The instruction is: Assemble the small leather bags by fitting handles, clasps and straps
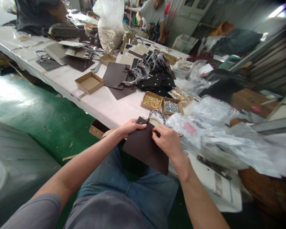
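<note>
Along the near edge of the white-covered table (116, 109), and partly over the lap, I've got the dark brown bag panel (143, 146) tilted up in view! The left hand (133, 126) has it clamped at the upper left corner, thumb on top, right by the plastic-wrapped handle (154, 111). Across on the panel's face, the right hand (165, 139) works with curled fingers, thumb and forefinger close together; from my end I cannot tell what they pinch. Just beyond sit two little cardboard boxes, gold hardware (152, 100) in one, silver hardware (171, 107) in its neighbour. Clear plastic bags (209, 109) crowd the right, black studded pieces (156, 83) lie farther back, and a co-worker (152, 14) sits at the far end.
</note>
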Demonstrator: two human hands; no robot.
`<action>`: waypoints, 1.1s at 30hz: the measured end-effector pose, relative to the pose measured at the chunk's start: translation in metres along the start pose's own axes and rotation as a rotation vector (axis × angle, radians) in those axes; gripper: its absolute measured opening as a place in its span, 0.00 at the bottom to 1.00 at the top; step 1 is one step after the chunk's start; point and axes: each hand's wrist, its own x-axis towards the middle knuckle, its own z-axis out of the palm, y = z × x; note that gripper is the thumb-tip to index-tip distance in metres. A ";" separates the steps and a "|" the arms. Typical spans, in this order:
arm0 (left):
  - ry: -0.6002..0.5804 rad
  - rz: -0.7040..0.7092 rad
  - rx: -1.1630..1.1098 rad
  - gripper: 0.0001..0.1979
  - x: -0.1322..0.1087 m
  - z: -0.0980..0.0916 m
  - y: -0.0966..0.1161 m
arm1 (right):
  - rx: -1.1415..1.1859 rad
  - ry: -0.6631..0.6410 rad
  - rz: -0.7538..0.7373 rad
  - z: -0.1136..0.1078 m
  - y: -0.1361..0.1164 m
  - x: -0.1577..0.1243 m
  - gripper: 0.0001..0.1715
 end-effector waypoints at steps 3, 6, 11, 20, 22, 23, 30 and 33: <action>0.004 0.001 0.010 0.27 0.000 0.000 0.000 | -0.041 -0.039 -0.032 0.000 -0.002 0.002 0.12; 0.003 0.003 0.007 0.26 0.000 0.001 0.000 | -0.020 -0.081 -0.058 -0.003 0.001 0.003 0.12; 0.027 -0.043 -0.003 0.25 -0.002 0.004 0.003 | 0.207 -0.124 -0.093 -0.010 0.016 -0.001 0.13; 0.050 -0.044 0.005 0.25 0.000 0.005 0.001 | 0.175 -0.100 -0.056 -0.006 0.020 0.003 0.13; 0.052 -0.044 0.010 0.24 0.000 0.004 0.001 | 0.153 -0.125 -0.071 -0.006 0.021 0.005 0.14; 0.053 -0.042 0.012 0.24 0.000 0.004 0.001 | 0.149 -0.139 -0.078 -0.007 0.022 0.007 0.14; 0.047 -0.032 0.002 0.24 -0.002 0.006 0.003 | 0.159 -0.163 -0.107 -0.005 0.028 0.006 0.15; 0.038 -0.032 -0.006 0.24 -0.003 0.007 0.003 | 0.144 -0.156 -0.105 -0.002 0.029 0.006 0.14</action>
